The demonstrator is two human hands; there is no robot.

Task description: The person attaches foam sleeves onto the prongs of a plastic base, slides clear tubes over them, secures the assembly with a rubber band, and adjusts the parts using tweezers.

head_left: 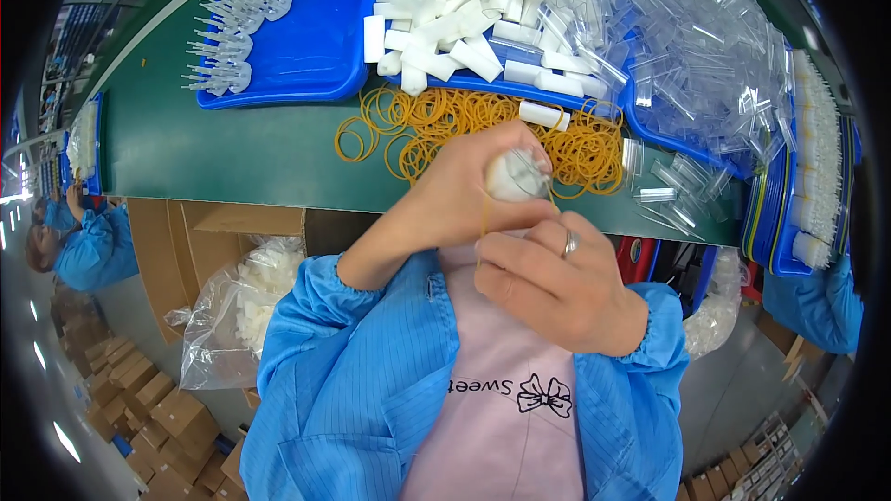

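Observation:
My left hand (455,186) is wrapped round a white bundle (515,178) with a rounded end and clear, shiny bits over it; most of its length is hidden by my fingers. Just below it my right hand (566,288), wearing a ring, is closed with its fingertips against the bundle. A yellow rubber band (485,211) stretches from beside the bundle down to the right fingers. Right behind my hands, on the green table (232,153), lies a heap of yellow rubber bands (585,153), with one short white cylinder (545,115) on it.
Blue trays across the back hold clear-tipped parts (232,46), white cylinders (427,19) and clear plastic tubes (705,56). Loose clear pieces (682,190) lie at the right. Below the table edge stands a cardboard box (158,241) with a plastic bag (223,334). Co-workers sit at both sides.

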